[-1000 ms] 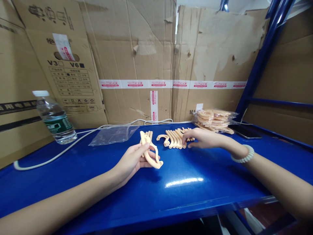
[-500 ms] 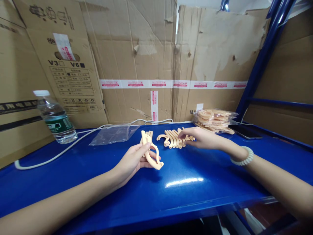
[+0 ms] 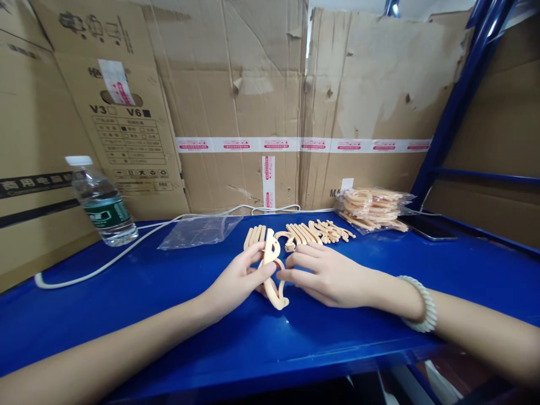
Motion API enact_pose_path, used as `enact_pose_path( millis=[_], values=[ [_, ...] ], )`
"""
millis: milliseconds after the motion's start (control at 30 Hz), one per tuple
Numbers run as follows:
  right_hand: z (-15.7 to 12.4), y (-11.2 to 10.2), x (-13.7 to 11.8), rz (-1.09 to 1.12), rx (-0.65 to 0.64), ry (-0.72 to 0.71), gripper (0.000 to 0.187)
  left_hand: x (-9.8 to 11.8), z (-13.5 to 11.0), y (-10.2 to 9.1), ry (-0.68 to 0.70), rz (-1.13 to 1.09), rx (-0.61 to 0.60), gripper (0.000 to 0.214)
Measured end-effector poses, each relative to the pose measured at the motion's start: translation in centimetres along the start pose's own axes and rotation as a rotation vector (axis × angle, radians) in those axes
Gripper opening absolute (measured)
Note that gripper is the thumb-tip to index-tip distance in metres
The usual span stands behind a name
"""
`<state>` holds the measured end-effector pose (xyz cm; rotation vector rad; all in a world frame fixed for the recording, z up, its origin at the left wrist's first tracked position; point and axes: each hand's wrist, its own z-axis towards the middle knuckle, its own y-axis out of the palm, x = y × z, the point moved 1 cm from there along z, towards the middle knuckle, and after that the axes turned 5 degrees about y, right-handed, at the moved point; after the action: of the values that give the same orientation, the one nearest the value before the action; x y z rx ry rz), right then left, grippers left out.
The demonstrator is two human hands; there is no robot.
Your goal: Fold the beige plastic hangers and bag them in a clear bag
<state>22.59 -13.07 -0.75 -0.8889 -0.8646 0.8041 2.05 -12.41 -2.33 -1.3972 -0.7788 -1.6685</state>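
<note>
My left hand (image 3: 238, 281) is closed round a small stack of beige plastic hooks (image 3: 272, 270), held on edge just above the blue shelf (image 3: 169, 315). My right hand (image 3: 323, 273), with a white bead bracelet on the wrist, meets the same stack from the right, its fingertips pinching the upper part. Behind both hands a row of loose beige hooks (image 3: 307, 233) lies fanned on the shelf.
A clear plastic bag (image 3: 198, 229) lies at back left of the hooks, and a bagged bundle of hooks (image 3: 373, 208) at back right beside a dark phone (image 3: 428, 228). A water bottle (image 3: 103, 202) stands at left. A white cable (image 3: 126, 247) runs along the cardboard wall.
My right hand left the loose row and came back to the stack in my left hand. The stack turned more upright. The view shifted slightly.
</note>
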Motion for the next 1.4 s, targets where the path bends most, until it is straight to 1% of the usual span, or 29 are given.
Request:
enact_pose_path(
  millis=[100,200,267,300,400,467,533,600,667,733,767,800,833,900,967,1033,1067,1167,1200,1300,1400],
  values=[
    [0.0,-0.2,0.1,-0.002,0.018,0.011,0.027,0.0,-0.1,0.1,0.036,0.024,0.010,0.047],
    [0.0,-0.4,-0.1,0.063,0.040,0.036,0.023,0.3,-0.3,0.0,0.099,0.076,0.084,0.040],
    [-0.1,-0.7,-0.3,0.214,0.080,0.103,0.018,0.5,-0.4,-0.2,0.135,0.129,0.120,0.037],
    [-0.1,-0.8,-0.3,0.313,0.113,0.167,0.018,0.6,-0.4,-0.2,0.150,0.163,0.128,0.036],
    [0.0,-1.0,-0.3,0.694,0.204,0.381,0.031,0.8,-0.6,-0.3,0.197,0.273,0.138,0.032],
    [0.1,-1.0,-0.1,0.985,0.204,0.459,0.033,0.9,-0.7,-0.2,0.234,0.336,0.142,0.029],
    [0.2,-0.8,0.0,1.198,0.193,0.499,0.029,1.0,-0.9,0.0,0.270,0.387,0.148,0.025],
    [0.3,-0.8,0.3,1.282,0.231,0.563,0.023,1.1,-1.0,0.0,0.286,0.424,0.165,0.024],
    [0.3,-0.7,0.6,1.308,0.316,0.638,0.021,1.1,-1.0,0.0,0.284,0.443,0.192,0.025],
    [0.2,-0.7,1.0,1.328,0.408,0.710,0.022,1.2,-0.9,-0.2,0.281,0.483,0.222,0.028],
    [0.1,-0.6,1.1,1.336,0.434,0.749,0.025,1.2,-0.9,-0.4,0.290,0.521,0.232,0.029],
    [0.1,-0.5,1.3,1.345,0.429,0.784,0.027,1.1,-0.9,-0.6,0.313,0.576,0.235,0.029],
    [0.1,-0.3,1.4,1.357,0.388,0.815,0.029,1.0,-0.8,-0.7,0.342,0.645,0.230,0.029],
    [0.1,0.2,1.3,1.387,0.230,0.855,0.031,0.7,-0.8,-1.0,0.396,0.812,0.204,0.029],
    [0.2,0.8,1.0,1.422,0.069,0.840,0.033,0.2,-0.7,-1.1,0.430,0.997,0.164,0.029],
    [0.4,1.2,0.4,1.441,-0.023,0.798,0.036,-0.3,-0.5,-1.1,0.498,1.191,0.112,0.028],
    [0.5,1.4,0.1,1.448,-0.057,0.779,0.037,-0.5,-0.5,-1.1,0.567,1.287,0.085,0.027],
    [0.6,1.6,-0.7,1.483,-0.138,0.772,0.039,-0.7,-0.5,-0.7,0.832,1.529,0.031,0.024],
    [0.6,1.6,-0.9,1.493,-0.161,0.777,0.039,-0.7,-0.5,-0.6,0.899,1.587,0.023,0.024],
    [0.6,1.6,-1.1,1.501,-0.216,0.775,0.039,-0.2,-0.5,-0.4,0.995,1.701,-0.003,0.026],
    [0.5,1.5,-1.1,1.381,-0.200,0.766,0.036,0.3,-0.6,-0.3,1.052,1.759,-0.041,0.026]
  ],
)
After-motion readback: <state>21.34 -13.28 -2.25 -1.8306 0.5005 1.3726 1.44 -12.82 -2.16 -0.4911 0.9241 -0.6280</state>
